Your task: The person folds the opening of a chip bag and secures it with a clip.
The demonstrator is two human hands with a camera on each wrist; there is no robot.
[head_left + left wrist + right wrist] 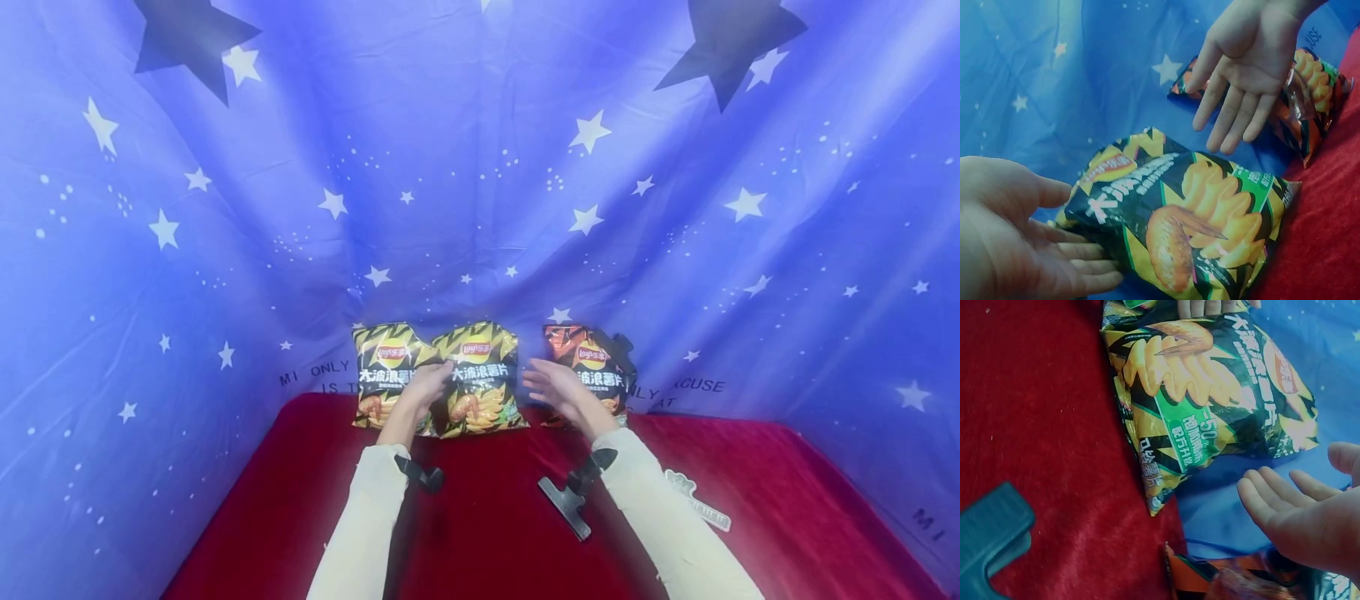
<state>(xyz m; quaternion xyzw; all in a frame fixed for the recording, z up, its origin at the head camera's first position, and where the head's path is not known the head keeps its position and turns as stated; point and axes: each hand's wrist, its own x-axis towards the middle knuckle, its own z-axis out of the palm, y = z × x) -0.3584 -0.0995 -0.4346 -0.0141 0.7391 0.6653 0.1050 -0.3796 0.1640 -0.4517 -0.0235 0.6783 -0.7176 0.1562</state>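
Two yellow-and-black potato chip bags stand side by side, one on the left (380, 379) and one in the middle (483, 392). Off to the right is an orange-and-black chip bag (570, 340). My left hand (424, 390) reaches between the two yellow bags, its straight fingers at the left side of the middle bag, as the left wrist view shows. The right hand (566, 395) is held with fingers extended in front of the orange bag, palm facing the middle bag across a gap. Nothing is gripped in that hand.
A black clip (567, 507) lies on the red cloth table (480, 533) near the right wrist. Beyond the right sleeve lies a clear plastic clip (708, 512). A dark object (621, 352) is behind the orange bag. A blue star-patterned curtain (465, 200) hangs close behind the bags.
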